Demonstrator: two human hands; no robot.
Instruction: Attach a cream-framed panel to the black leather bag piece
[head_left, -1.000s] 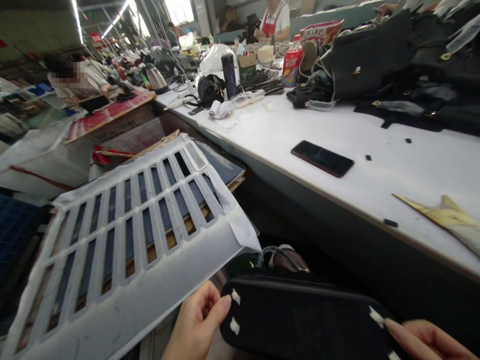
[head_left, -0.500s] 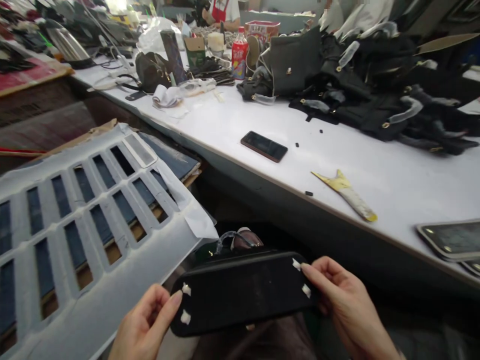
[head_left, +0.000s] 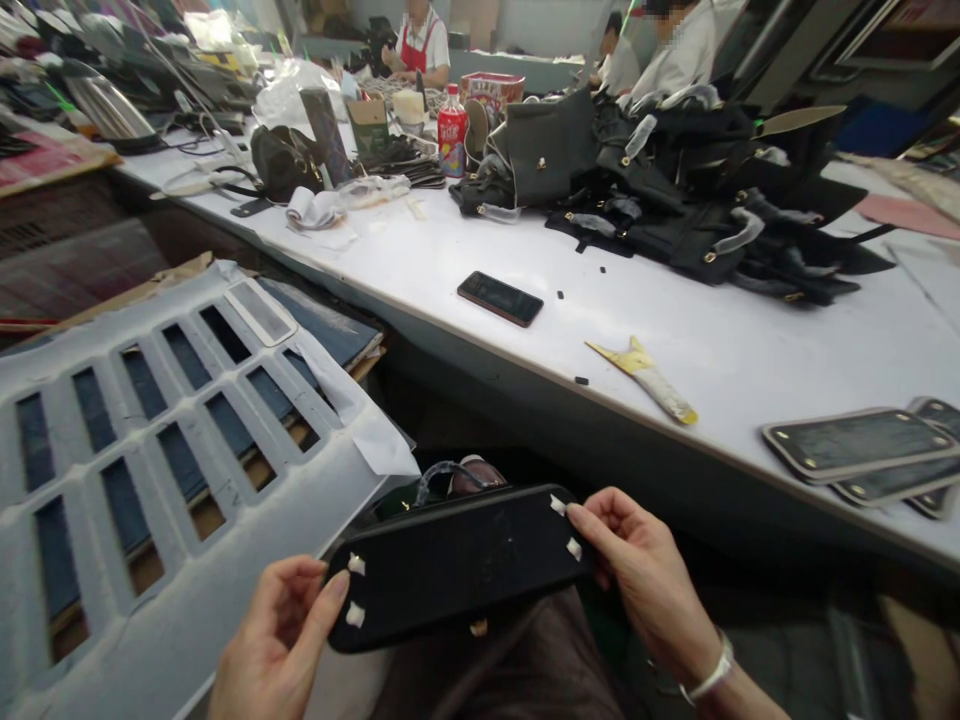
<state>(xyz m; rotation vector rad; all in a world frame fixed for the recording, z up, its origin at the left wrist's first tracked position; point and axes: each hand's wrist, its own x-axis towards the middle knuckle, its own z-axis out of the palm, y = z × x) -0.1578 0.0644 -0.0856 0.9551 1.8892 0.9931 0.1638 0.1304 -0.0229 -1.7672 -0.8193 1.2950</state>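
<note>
A black handbag point(head_left: 457, 570) rests over my lap with its long, rounded bottom facing up at me. Small white tufts stick out near the corners of that bottom, a pair at each end. My left hand point(head_left: 281, 630) pinches the left end, thumb on top and fingers beneath. At the other end my right hand point(head_left: 637, 560) grips the edge, its thumb beside the upper white tuft. A clear-wrapped handle shows behind the bag, and the rest of the bag is mostly hidden below.
On the white table point(head_left: 420, 260) lie a phone point(head_left: 500, 298), a tape-wrapped tool point(head_left: 649, 375) and several black oval panels with gold studs point(head_left: 855, 445). Black bags point(head_left: 675, 200) are heaped farther back. A grey slotted tray point(head_left: 180, 410) stands to my left. Other people sit beyond the table.
My view has turned right, so the table's things sit farther left and more stud panels show. Both hands keep hold of the handbag, which tilts slightly more, right end up.
</note>
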